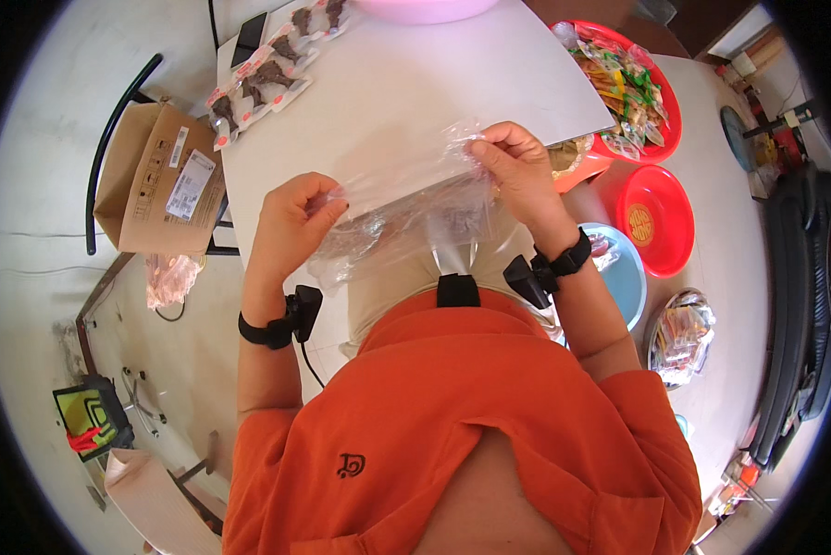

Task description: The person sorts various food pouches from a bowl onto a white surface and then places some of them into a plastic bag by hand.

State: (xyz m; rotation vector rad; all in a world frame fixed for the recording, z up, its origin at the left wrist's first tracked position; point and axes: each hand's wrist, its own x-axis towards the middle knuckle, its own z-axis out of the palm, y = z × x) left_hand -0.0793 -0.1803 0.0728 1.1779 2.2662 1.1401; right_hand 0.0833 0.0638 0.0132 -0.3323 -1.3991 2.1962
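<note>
A clear plastic bag [408, 215] is stretched between my two hands at the near edge of the white table [388, 90]. My left hand [294, 218] pinches its left end between thumb and fingers. At its upper right corner, my right hand [519, 163] grips the film in the same way. The bag hangs over the table edge above my lap and looks flat; whether anything is inside cannot be told. Vacuum-sealed packs of dark meat [273, 73] lie in a row at the table's far left, beside a black phone [249, 40].
A pink basin [429, 8] stands at the table's far edge. To the right are a red basin of packaged snacks [672, 104], another red basin [679, 222], a light blue basin [634, 277] and a tray of packets [683, 333]. An open cardboard box [159, 187] is at left.
</note>
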